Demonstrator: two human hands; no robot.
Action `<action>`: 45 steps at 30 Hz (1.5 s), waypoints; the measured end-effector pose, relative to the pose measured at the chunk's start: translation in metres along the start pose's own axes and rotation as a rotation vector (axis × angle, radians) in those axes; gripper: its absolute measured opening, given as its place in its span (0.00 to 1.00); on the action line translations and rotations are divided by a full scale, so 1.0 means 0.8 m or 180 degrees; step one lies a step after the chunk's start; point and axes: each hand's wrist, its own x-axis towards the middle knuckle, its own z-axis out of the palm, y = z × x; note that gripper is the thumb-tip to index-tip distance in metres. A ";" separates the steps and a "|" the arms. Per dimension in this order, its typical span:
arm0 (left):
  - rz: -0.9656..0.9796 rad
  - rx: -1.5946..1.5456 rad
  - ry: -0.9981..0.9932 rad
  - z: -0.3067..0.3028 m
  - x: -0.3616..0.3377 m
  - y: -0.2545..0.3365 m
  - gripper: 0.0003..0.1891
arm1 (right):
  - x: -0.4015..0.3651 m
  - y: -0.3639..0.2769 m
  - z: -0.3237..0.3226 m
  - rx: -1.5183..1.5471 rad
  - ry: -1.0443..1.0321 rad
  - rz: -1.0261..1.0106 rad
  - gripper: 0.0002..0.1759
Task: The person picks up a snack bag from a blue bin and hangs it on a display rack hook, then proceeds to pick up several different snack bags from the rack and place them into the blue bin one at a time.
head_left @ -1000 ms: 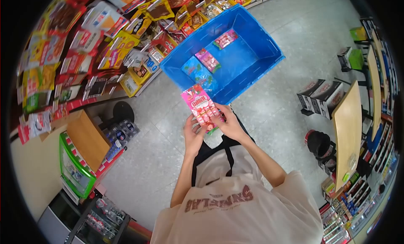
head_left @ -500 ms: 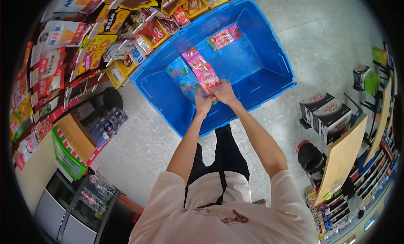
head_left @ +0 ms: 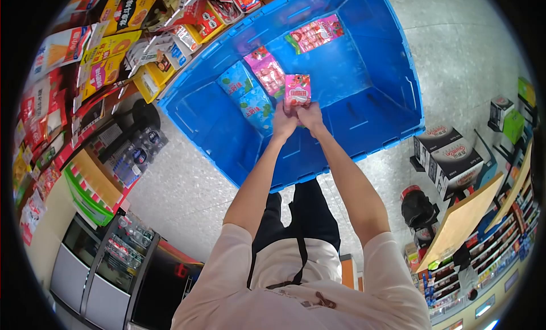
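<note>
Between my two hands is a pink candy packet (head_left: 298, 90), raised above the floor of the blue crate (head_left: 375, 116). My left hand (head_left: 282, 123) grips its lower left edge and my right hand (head_left: 310, 117) its lower right edge, fingers closed on both sides. Just behind it another pink packet (head_left: 266, 69) lies in the crate, beside blue packets (head_left: 257, 109) on the left. Near the crate's far wall rests one more pink packet (head_left: 316, 34). The lettering on the packets is too small to read fully.
Shelves of hanging snack bags (head_left: 111, 60) line the left. Shrink-wrapped bottles (head_left: 136, 153) stand on the floor below them. To the right are black and white cartons (head_left: 452, 153), a dark bag (head_left: 420, 209) and a wooden board (head_left: 463, 222). A glass-door cooler (head_left: 122, 250) stands at lower left.
Both hands have lifted one pink packet up from the crate floor, toward me and slightly right. The pink packet beneath it now shows separately. The view has shifted closer to the crate.
</note>
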 end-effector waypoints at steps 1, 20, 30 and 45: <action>-0.0011 -0.0008 -0.0022 0.004 0.003 0.000 0.28 | 0.006 0.001 -0.003 -0.0112 0.0049 0.0073 0.37; 0.1006 0.1648 -0.0556 0.086 0.099 0.119 0.34 | 0.058 -0.077 -0.096 0.2157 0.0104 0.0179 0.09; 0.1956 0.1622 -0.0125 0.090 0.109 0.112 0.32 | 0.086 -0.091 -0.100 0.2879 0.0012 0.0212 0.11; 0.0912 -0.0057 0.0050 0.031 0.021 0.114 0.25 | 0.054 -0.047 -0.103 0.2367 -0.0627 -0.0761 0.23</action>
